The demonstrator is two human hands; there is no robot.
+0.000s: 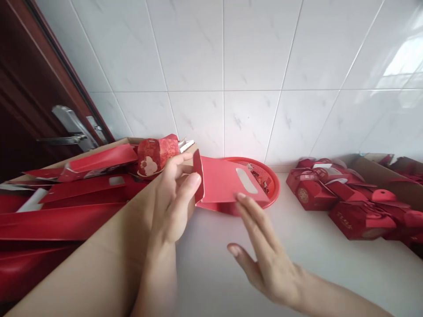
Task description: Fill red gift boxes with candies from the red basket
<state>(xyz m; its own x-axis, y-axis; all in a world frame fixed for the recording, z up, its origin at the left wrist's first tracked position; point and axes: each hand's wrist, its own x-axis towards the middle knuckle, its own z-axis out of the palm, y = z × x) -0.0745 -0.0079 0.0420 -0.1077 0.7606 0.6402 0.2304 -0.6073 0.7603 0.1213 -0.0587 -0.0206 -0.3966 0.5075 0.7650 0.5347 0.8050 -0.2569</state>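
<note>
A red cardboard gift box [220,178], with a pale rounded handle slot in one panel, is up in front of me. Its left end is gripped by my left hand [173,202], thumb on the near side and fingers around the back. My right hand [264,255] has its fingers stretched out and thumb apart, with the fingertips at the box's lower right edge; whether they touch it I cannot tell. Behind the box sits a red plastic basket [273,182] with small wrapped pieces inside, partly hidden by the box.
At left, a large cardboard carton [99,246] holds several flat red boxes [89,191]. Several folded red boxes [360,220] stand at right, before another carton [380,169]. A tiled wall [251,53] rises behind; a dark door [29,79] with a metal handle is at far left.
</note>
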